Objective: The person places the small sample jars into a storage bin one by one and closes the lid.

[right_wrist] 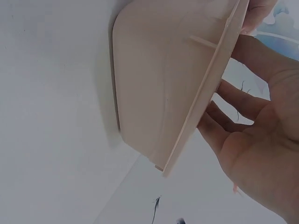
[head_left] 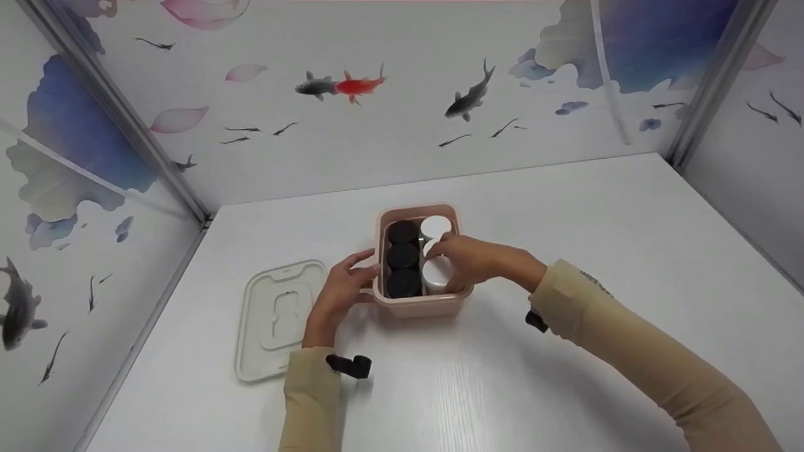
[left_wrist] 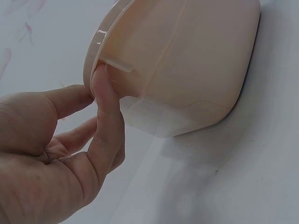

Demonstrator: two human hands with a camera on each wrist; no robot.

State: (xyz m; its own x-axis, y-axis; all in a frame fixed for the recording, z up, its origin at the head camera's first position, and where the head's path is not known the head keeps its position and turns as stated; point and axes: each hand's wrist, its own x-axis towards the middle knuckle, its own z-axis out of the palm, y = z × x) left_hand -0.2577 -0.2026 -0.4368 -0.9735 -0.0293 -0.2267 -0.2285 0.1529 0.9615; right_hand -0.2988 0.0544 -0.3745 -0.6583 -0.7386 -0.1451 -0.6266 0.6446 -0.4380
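A pale pink plastic storage box [head_left: 421,309] stands uncovered on the table. Inside it, black round-topped containers [head_left: 403,256] line the left side and white round-topped ones [head_left: 435,226] the right. My left hand [head_left: 341,285] holds the box's left rim; in the left wrist view a finger [left_wrist: 106,88] hooks beneath the rim. Over the right rim reaches my right hand [head_left: 471,258], its fingers around the nearest white container [head_left: 436,275]. In the right wrist view the box wall [right_wrist: 159,79] hides the fingertips and the contents.
A pale, rounded rectangular lid [head_left: 282,314] lies on the white table [head_left: 565,213], left of the box and beside the left forearm. Panels [head_left: 402,138] printed with fish and petals enclose the table at the back and sides.
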